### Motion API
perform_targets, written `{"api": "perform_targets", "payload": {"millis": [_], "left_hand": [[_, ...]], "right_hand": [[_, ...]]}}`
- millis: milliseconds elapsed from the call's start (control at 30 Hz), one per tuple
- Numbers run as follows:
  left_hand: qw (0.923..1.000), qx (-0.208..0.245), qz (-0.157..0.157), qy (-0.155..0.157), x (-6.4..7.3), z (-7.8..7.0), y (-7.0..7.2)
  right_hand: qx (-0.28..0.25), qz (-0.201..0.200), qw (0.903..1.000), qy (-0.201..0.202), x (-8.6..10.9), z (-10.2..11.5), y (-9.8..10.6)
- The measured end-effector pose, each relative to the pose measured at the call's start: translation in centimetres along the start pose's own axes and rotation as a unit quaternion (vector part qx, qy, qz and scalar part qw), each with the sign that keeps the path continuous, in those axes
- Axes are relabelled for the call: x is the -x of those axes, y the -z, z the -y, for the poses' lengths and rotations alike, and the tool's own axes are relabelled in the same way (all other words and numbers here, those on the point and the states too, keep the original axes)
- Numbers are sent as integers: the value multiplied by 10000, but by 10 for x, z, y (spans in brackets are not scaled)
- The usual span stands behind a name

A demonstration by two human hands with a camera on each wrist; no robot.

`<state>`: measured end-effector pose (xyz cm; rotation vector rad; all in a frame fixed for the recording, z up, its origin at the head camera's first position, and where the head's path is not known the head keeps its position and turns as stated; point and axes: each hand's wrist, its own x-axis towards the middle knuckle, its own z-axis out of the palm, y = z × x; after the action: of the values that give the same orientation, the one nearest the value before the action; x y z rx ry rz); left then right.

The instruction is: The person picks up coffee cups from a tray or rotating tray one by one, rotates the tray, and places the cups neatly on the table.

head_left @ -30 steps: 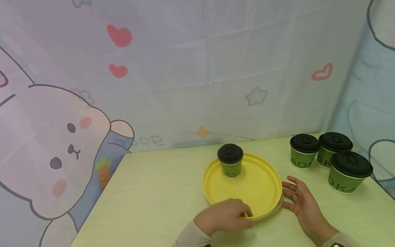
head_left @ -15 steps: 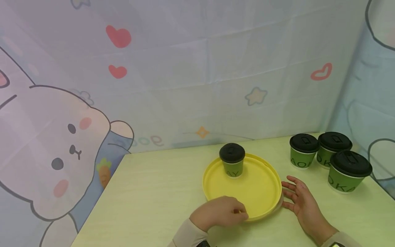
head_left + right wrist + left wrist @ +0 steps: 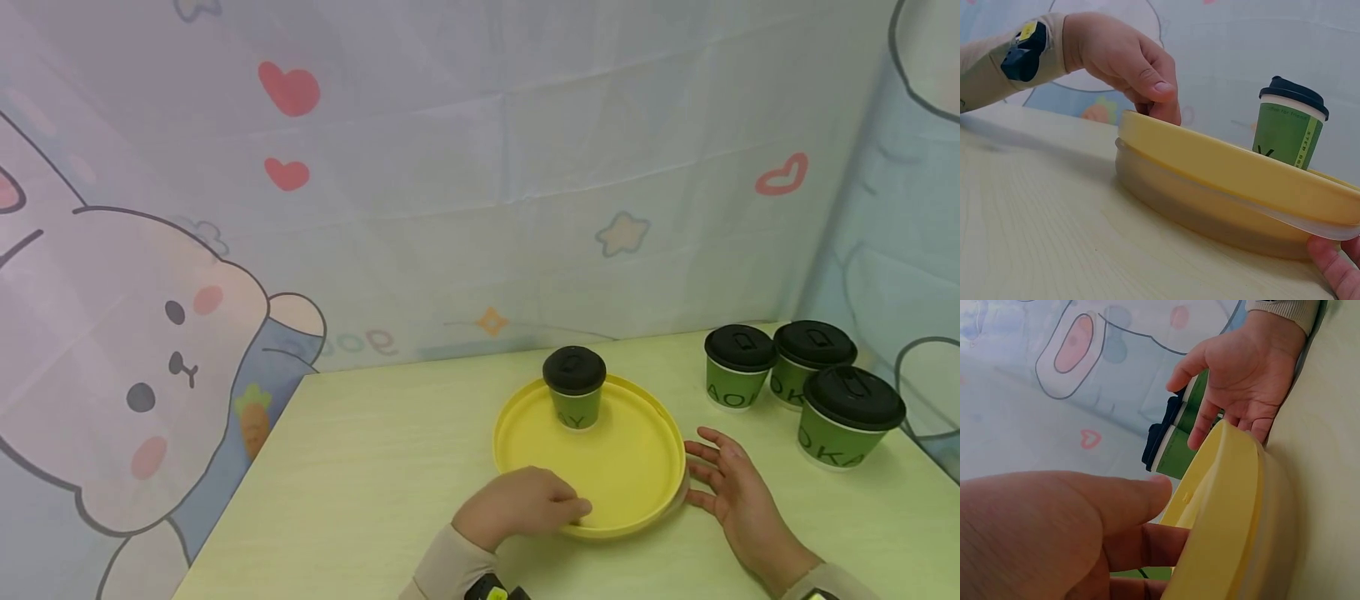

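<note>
A round yellow tray (image 3: 600, 492) with a raised rim sits on a pale translucent base (image 3: 1210, 219) on the table. On its far part stands a green paper cup (image 3: 576, 404) with a black lid, upright. My left hand (image 3: 521, 504) is at the near rim. Its fingers (image 3: 1147, 545) reach down inside the rim, and the thumb stays above it; the fingertips are hidden behind the rim in the left wrist view. My right hand (image 3: 738, 504) rests at the tray's right side, fingers spread, with its fingertips (image 3: 1329, 253) against the base below the rim.
To the right stand several more lidded green cups: a small one (image 3: 738, 367), one behind it (image 3: 810, 362) and a wider one (image 3: 847, 421) nearer the table's right edge. A printed cloth (image 3: 450, 208) hangs along the table's back.
The tray has turned clockwise in place: its cup has moved right along the far side, while my left hand has moved left along the near rim. My right hand stays still.
</note>
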<state>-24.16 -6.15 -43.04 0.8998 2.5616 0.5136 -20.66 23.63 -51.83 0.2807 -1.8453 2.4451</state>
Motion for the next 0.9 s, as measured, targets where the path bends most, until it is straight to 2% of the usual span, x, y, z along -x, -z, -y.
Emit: {"api": "perform_targets", "payload": {"millis": [200,467,667,767,900], "left_hand": [[9993,44,-107,349,-1,4,2],[9984,35,-280,482,2,8,8],[9975,-117,-363,597,3,11,9],[9976,-209,-383,535,2,12,8],[9984,-177,-517,168,-2,10,5]], "right_hand": [[-68,20,10000,23,0,0,1],[-50,26,10000,67,0,1,0],[2,-12,10000,-98,1,2,0],[0,8,9999,-113,1,2,0],[-4,46,10000,-65,1,1,0]]}}
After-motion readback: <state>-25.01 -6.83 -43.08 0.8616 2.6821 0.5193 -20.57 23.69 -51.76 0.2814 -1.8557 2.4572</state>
